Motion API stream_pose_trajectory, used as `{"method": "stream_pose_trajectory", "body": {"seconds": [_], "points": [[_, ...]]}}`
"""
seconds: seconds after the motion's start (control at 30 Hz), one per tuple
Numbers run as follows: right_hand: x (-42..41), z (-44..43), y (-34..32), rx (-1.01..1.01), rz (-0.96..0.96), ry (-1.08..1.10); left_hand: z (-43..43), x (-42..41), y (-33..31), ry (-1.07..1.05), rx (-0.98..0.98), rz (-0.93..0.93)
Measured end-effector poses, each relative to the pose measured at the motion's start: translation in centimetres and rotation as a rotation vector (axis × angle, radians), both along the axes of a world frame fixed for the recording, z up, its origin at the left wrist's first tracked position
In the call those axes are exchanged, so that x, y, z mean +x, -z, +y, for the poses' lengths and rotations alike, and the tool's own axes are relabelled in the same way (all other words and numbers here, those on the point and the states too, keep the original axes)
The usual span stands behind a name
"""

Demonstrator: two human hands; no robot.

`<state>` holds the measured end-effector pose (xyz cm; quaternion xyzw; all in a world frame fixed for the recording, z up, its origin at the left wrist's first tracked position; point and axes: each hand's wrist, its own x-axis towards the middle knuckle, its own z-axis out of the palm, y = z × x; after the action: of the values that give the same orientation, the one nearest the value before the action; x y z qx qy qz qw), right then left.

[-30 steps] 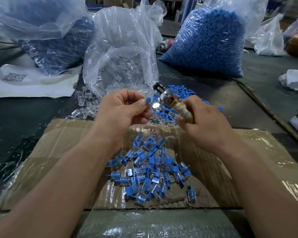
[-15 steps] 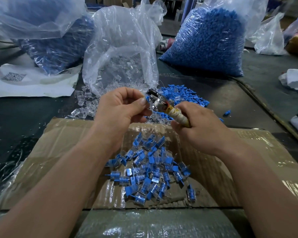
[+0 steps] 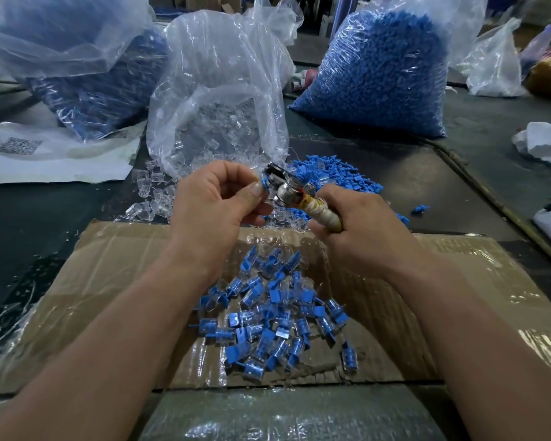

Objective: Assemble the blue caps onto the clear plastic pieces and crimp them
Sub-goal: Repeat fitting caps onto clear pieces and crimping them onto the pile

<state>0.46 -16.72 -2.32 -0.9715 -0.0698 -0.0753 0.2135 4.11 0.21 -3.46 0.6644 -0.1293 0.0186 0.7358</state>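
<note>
Blue plastic shows at the tip of the left hand (image 3: 217, 202): I see thumb and forefinger pinching one cap (image 3: 263, 183), held up above the far edge of the cardboard (image 3: 109, 281). Whether a clear piece already sits under that cap I cannot tell from my feed, because the fingers cover it. The right hand (image 3: 366, 233) is wrapped round the taped handle of the tool (image 3: 285, 194), whose metal head points up and left and lies against the cap. The hands are near each other but not touching, and meet only through tool and cap.

Below them on the cardboard I see a heap of finished pieces (image 3: 274, 316), blue caps on clear bodies, lying every way. Behind the hands, on the dark table (image 3: 427, 173), lies a pile of loose caps (image 3: 334, 175). To its left, clear pieces (image 3: 155, 198) spill from the mouth of an open clear bag (image 3: 217, 100). A stray cap (image 3: 420, 209) lies alone to the right. Farther back stand the right blue bag (image 3: 379, 74), packed full, and the left blue bag (image 3: 96, 93). A white sheet (image 3: 61, 160) with a printed code lies at far left.
</note>
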Motion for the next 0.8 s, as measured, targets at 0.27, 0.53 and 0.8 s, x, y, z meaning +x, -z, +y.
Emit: {"method": "stream_pose_trajectory", "body": {"seconds": [0.27,0.53,0.8], "points": [[0.1,0.2,0.1,-0.025,-0.014,0.028,-0.1,-0.2,-0.1,-0.033,0.048,-0.044],[0.1,0.5,0.5,-0.031,-0.069,0.036,0.0,-0.1,-0.1,-0.062,0.06,-0.042],[0.6,-0.5,1.0,-0.036,-0.018,0.027,0.5,0.0,-0.6,-0.108,0.027,0.041]]}}
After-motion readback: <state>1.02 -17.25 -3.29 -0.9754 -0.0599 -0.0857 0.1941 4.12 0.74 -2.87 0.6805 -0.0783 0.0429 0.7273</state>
